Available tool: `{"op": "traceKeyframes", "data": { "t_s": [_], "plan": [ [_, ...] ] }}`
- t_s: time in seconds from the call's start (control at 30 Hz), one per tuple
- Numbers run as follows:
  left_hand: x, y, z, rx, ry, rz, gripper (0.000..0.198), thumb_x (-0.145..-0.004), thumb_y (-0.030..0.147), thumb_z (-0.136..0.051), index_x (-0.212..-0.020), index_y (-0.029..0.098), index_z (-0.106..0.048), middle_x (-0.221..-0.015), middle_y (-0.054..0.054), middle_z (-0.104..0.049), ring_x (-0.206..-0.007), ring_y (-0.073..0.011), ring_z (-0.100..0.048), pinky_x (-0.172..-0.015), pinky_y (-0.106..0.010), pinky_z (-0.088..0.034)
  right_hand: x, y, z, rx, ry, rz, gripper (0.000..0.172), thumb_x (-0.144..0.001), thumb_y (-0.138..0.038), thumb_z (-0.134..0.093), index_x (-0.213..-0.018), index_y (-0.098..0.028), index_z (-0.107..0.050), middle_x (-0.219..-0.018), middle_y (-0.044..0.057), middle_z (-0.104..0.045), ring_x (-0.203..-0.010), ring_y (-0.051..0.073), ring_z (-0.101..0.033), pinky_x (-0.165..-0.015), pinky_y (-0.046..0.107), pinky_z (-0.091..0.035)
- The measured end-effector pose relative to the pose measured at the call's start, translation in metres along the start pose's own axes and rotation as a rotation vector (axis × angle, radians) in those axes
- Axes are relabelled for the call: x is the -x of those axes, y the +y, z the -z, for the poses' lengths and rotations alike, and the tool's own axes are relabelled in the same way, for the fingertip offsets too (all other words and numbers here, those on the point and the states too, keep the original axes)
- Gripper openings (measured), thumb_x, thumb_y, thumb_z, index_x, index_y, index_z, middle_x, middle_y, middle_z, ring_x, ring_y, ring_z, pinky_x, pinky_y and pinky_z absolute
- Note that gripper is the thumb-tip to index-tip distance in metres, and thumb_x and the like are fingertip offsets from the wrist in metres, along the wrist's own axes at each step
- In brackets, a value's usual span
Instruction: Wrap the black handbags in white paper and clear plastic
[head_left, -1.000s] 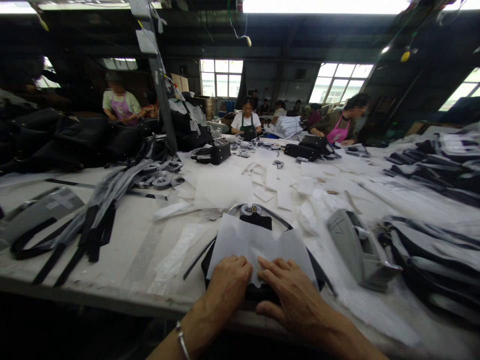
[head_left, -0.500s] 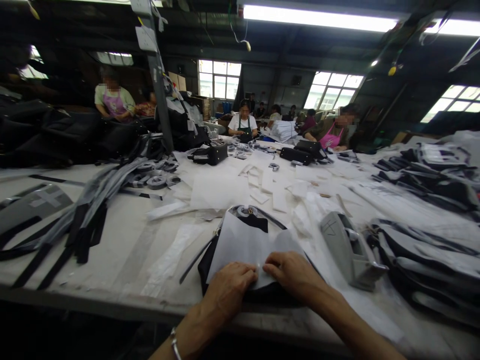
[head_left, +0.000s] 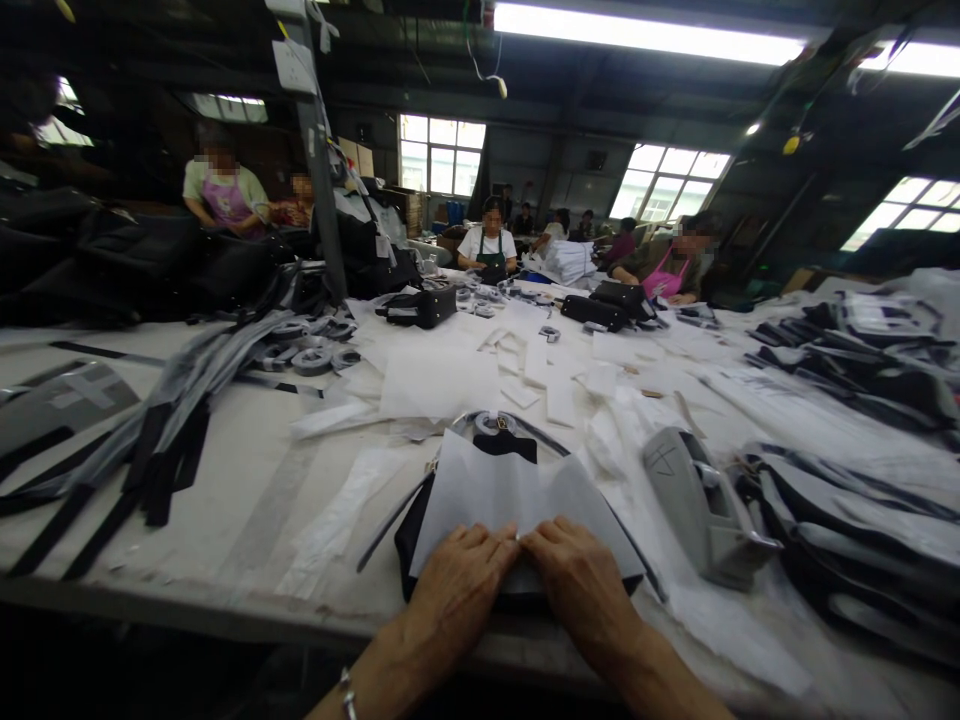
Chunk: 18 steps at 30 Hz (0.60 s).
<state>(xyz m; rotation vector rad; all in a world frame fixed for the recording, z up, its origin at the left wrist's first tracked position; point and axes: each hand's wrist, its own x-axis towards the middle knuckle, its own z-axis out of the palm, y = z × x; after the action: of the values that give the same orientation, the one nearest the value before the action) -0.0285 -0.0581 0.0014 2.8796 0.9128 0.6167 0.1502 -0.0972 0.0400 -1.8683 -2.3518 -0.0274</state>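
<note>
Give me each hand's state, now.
Left hand: fingers bent, touching the white sheet; grip cannot be told.
Right hand: fingers bent on the same sheet, beside the left; grip cannot be told.

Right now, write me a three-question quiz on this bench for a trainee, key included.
1. True or false: the left hand and the right hand are both on the white paper.
2. The bracelet is worn on: A, the left side; B, the right side; C, both sides.
3. Fill in: the grey tape dispenser stands to the ___ of the black bag.

Key: 1 true; 2 A; 3 right.
</note>
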Motion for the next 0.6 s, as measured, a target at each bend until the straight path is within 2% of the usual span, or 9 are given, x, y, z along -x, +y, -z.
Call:
{"op": "traceKeyframes", "data": {
  "t_s": [0.13,0.23,0.33,0.4,0.47,0.53,0.6],
  "plan": [
    [-0.005,0.003,0.005,-0.022,-0.101,0.009,0.043,-0.091,0.001,-0.049,-0.132,0.014,-0.050,-0.112,-0.007,-0.070,-0.094,-0.0224,-0.064,-0.084,-0.036,-0.050,-0.013,-0.008,0.017,0.066,-0.255,-0.020,0.026,-0.088,-0.003,-0.054,-0.090,-0.019,-0.075,-0.089,0.009,-0.074,-0.087,0.024,-0.068,-0.069,0.029,-0.047],
    [-0.010,0.006,0.009,-0.048,-0.174,0.019,0.040,-0.090,0.002,-0.052,-0.129,0.012,-0.052,-0.101,-0.007,-0.071,-0.088,-0.0228,-0.064,-0.081,-0.036,-0.050,-0.032,-0.004,0.033,0.025,-0.376,-0.017,0.022,-0.086,-0.008,-0.058,-0.081,-0.018,-0.076,-0.082,0.012,-0.076,-0.080,0.025,-0.071,-0.064,0.029,-0.047],
    [-0.013,0.008,0.008,-0.074,-0.219,0.001,0.033,-0.091,0.005,-0.053,-0.123,0.013,-0.056,-0.105,-0.007,-0.070,-0.089,-0.0241,-0.063,-0.078,-0.037,-0.050,-0.048,0.002,0.040,-0.015,-0.349,-0.037,0.016,-0.083,-0.015,-0.063,-0.084,-0.020,-0.077,-0.083,0.010,-0.076,-0.082,0.026,-0.072,-0.066,0.029,-0.048],
    [-0.012,0.008,0.004,-0.072,-0.222,-0.001,0.027,-0.092,0.005,-0.053,-0.117,0.014,-0.058,-0.108,-0.007,-0.070,-0.092,-0.0249,-0.062,-0.079,-0.038,-0.050,-0.050,0.005,0.035,-0.078,-0.301,-0.045,0.021,-0.082,-0.013,-0.061,-0.091,-0.023,-0.077,-0.089,0.007,-0.077,-0.086,0.023,-0.072,-0.071,0.028,-0.049],
    [-0.010,0.007,0.001,-0.039,-0.218,0.046,0.025,-0.092,0.004,-0.051,-0.112,0.016,-0.060,-0.106,-0.006,-0.070,-0.093,-0.0249,-0.061,-0.083,-0.039,-0.049,-0.046,0.007,0.022,-0.282,-0.238,-0.056,0.025,-0.081,-0.011,-0.058,-0.090,-0.024,-0.077,-0.091,0.004,-0.077,-0.087,0.019,-0.071,-0.076,0.026,-0.049],
    [-0.008,0.007,0.002,0.018,-0.230,0.137,0.028,-0.090,0.001,-0.049,-0.109,0.018,-0.062,-0.100,-0.005,-0.070,-0.094,-0.0248,-0.061,-0.086,-0.040,-0.048,-0.038,0.011,0.006,-0.555,-0.176,-0.105,0.021,-0.079,-0.012,-0.059,-0.083,-0.022,-0.077,-0.086,0.002,-0.076,-0.083,0.017,-0.070,-0.078,0.025,-0.050],
    [-0.006,0.007,0.008,0.070,-0.268,0.219,0.033,-0.089,0.000,-0.046,-0.110,0.019,-0.062,-0.098,-0.005,-0.070,-0.095,-0.0243,-0.061,-0.086,-0.038,-0.048,-0.031,0.016,-0.008,-0.716,-0.126,-0.158,0.016,-0.079,-0.016,-0.063,-0.082,-0.021,-0.077,-0.084,0.001,-0.076,-0.083,0.018,-0.069,-0.079,0.026,-0.049]
  ]
}}
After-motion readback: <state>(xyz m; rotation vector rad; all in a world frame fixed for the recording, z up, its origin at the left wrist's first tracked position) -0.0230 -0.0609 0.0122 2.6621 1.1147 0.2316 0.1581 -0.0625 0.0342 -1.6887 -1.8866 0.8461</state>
